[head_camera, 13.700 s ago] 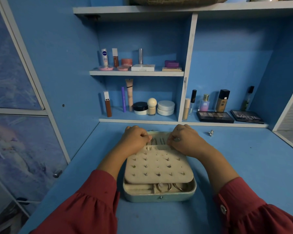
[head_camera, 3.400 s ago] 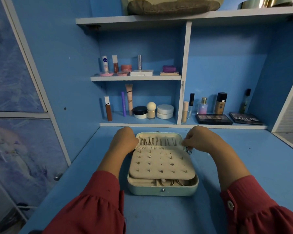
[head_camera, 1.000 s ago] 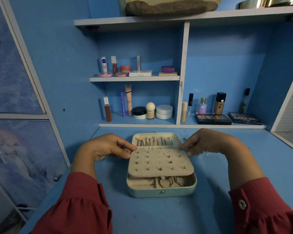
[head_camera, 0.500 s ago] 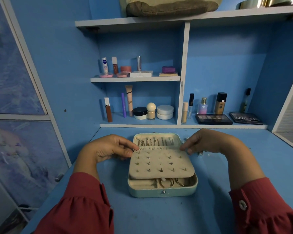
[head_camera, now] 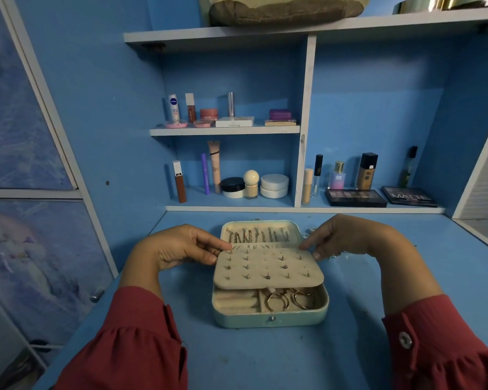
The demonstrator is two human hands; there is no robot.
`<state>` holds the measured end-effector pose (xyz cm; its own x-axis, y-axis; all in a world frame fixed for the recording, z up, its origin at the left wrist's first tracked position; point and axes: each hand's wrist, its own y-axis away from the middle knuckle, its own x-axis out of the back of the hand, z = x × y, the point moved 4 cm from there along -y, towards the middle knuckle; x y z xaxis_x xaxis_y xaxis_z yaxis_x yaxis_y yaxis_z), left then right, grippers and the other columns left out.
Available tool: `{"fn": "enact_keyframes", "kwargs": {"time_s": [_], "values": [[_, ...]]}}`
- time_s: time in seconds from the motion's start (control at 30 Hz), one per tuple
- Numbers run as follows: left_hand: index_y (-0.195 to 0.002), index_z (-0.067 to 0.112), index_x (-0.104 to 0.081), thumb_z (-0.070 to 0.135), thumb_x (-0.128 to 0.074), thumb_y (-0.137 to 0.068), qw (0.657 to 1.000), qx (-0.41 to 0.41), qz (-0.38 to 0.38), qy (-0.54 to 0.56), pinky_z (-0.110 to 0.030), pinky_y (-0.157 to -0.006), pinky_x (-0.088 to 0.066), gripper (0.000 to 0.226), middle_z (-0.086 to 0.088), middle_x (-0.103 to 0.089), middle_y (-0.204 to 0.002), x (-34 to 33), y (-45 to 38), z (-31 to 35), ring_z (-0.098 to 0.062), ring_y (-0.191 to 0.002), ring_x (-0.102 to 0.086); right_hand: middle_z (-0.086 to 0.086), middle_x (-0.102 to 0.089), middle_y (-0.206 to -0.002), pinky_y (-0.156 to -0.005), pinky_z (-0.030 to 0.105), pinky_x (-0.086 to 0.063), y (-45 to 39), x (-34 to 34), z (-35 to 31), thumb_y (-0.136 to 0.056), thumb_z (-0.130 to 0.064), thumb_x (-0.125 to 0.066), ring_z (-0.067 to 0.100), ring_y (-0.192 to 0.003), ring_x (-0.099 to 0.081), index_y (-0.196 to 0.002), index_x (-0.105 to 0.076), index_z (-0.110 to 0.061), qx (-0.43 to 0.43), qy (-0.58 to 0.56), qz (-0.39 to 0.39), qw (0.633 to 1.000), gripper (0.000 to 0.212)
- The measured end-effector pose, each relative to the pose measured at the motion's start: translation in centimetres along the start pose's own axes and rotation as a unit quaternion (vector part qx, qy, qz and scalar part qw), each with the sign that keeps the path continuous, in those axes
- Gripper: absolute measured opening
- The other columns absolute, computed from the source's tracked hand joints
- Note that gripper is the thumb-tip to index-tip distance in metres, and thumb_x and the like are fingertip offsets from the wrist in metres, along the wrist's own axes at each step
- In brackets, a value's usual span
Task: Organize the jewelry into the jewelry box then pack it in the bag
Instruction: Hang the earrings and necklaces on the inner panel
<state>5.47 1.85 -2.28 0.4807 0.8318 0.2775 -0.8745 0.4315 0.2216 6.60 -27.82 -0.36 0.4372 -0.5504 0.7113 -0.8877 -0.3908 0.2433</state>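
An open jewelry box (head_camera: 269, 313) sits on a blue desk (head_camera: 265, 358). The left hand (head_camera: 181, 249) and right hand (head_camera: 347, 237) each pinch a far corner of its studded earring panel (head_camera: 268, 270) — rings lie beneath.

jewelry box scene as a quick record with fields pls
box: jewelry box open on the blue desk
lid: chains hang inside lid
panel: earring panel studded, over the tray
tray: hoops visible at front
left hand: left hand pinches panel's far left corner
right hand: right hand pinches far right corner
bag: bag on top shelf
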Motion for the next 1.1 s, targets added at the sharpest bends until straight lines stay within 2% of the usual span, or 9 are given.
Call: {"fn": "enact_keyframes", "kwargs": {"time_s": [0.07, 0.17, 0.33, 0.43, 0.5, 0.57, 0.67, 0.9, 1.1], "values": [[-0.09, 0.02, -0.079, 0.005, -0.082, -0.062, 1.0, -0.003, -0.005, 0.008, -0.032, -0.098, -0.048, 0.032, -0.013, -0.072, -0.102, 0.0, 0.0, -0.1, -0.022, -0.099, -0.064, -0.015, -0.068, -0.073, -0.062, 0.018, -0.042, -0.1, 0.0, 0.2, -0.079, -0.011, -0.075, 0.008, -0.066, -0.047, -0.088, -0.075, -0.039, -0.002, -0.001, -0.003, 1.0, 0.029], [-0.093, 0.016, -0.079, 0.037, -0.097, -0.031, 1.0, -0.012, -0.011, 0.014, -0.027, -0.088, -0.053, 0.068, -0.01, -0.073, -0.102, 0.3, -0.4, -0.5, -0.017, -0.093, -0.067, -0.024, -0.067, -0.067, -0.065, 0.021, -0.041, -0.2, 0.0, 0.4, -0.081, -0.011, -0.073, 0.01, -0.067, -0.045, -0.091, -0.074, -0.039, -0.001, 0.003, -0.004, 1.0, 0.03], [-0.093, 0.014, -0.078, 0.039, -0.098, -0.026, 0.999, -0.02, -0.018, 0.029, -0.021, -0.074, -0.056, 0.073, -0.009, -0.074, -0.097, 0.3, -0.6, -0.6, -0.014, -0.087, -0.069, -0.021, -0.068, -0.067, -0.064, 0.021, -0.041, -0.4, 0.0, 0.6, -0.082, -0.012, -0.072, 0.009, -0.065, -0.045, -0.089, -0.074, -0.04, 0.002, -0.004, -0.003, 1.0, 0.029], [-0.093, 0.013, -0.078, 0.031, -0.096, -0.034, 0.999, -0.016, -0.014, 0.024, -0.02, -0.072, -0.054, 0.064, -0.01, -0.074, -0.097, 0.2, -0.4, -0.4, -0.014, -0.087, -0.069, -0.015, -0.072, -0.08, -0.07, 0.021, -0.044, -0.3, -0.1, 0.4, -0.08, -0.016, -0.075, 0.007, -0.071, -0.052, -0.084, -0.075, -0.04, 0.01, -0.016, 0.012, 1.0, 0.025], [-0.09, 0.013, -0.079, 0.016, -0.088, -0.054, 1.0, -0.011, 0.01, 0.004, -0.02, -0.069, -0.053, 0.037, -0.01, -0.073, -0.092, 0.2, -0.1, 0.0, -0.016, -0.082, -0.066, -0.014, -0.073, -0.089, -0.075, 0.017, -0.046, -0.3, -0.1, 0.0, -0.08, -0.017, -0.075, -0.002, -0.075, -0.059, -0.086, -0.076, -0.037, 0.021, -0.013, 0.03, 0.999, 0.02], [-0.086, 0.015, -0.078, 0.003, -0.075, -0.073, 0.995, -0.018, 0.086, -0.037, -0.019, -0.062, -0.048, 0.018, -0.006, -0.073, -0.083, 0.4, -0.3, 0.7, -0.011, -0.073, -0.061, -0.017, -0.072, -0.087, -0.068, 0.011, -0.045, -0.3, 0.1, -0.7, -0.081, -0.017, -0.074, -0.01, -0.07, -0.06, -0.087, -0.075, -0.034, 0.043, -0.01, 0.073, 0.996, 0.018], [-0.087, 0.017, -0.076, 0.012, -0.072, -0.083, 0.969, -0.057, 0.209, -0.115, -0.017, -0.07, -0.046, 0.007, 0.007, -0.074, -0.086, 0.2, -1.4, 2.0, -0.001, -0.078, -0.063, -0.018, -0.07, -0.09, -0.065, 0.009, -0.039, -0.9, 0.0, -1.9, -0.085, -0.017, -0.07, -0.007, -0.074, -0.057, -0.086, -0.074, -0.032, 0.083, 0.026, 0.167, 0.982, 0.015], [-0.109, 0.013, -0.072, 0.023, -0.061, -0.093, 0.95, -0.06, 0.154, -0.266, -0.018, -0.08, -0.042, 0.022, 0.02, -0.055, -0.083, -3.8, -4.0, 2.5, -0.001, -0.084, -0.055, -0.005, -0.065, -0.118, -0.094, 0.027, -0.043, -3.4, -3.4, -3.1, -0.093, -0.025, -0.058, 0.012, -0.104, -0.055, -0.112, -0.071, -0.023, 0.054, 0.142, 0.141, 0.978, 0.023], [-0.111, 0.012, -0.07, 0.028, -0.056, -0.095, 0.949, -0.029, 0.158, -0.27, -0.029, -0.092, -0.046, 0.026, 0.002, -0.062, -0.11, -3.7, -5.0, 1.9, -0.014, -0.101, -0.058, -0.002, -0.066, -0.112, -0.09, 0.028, -0.045, -3.9, -3.8, -3.1, -0.093, -0.021, -0.059, 0.015, -0.101, -0.056, -0.106, -0.072, -0.02, 0.049, 0.141, 0.153, 0.977, 0.019]]}}
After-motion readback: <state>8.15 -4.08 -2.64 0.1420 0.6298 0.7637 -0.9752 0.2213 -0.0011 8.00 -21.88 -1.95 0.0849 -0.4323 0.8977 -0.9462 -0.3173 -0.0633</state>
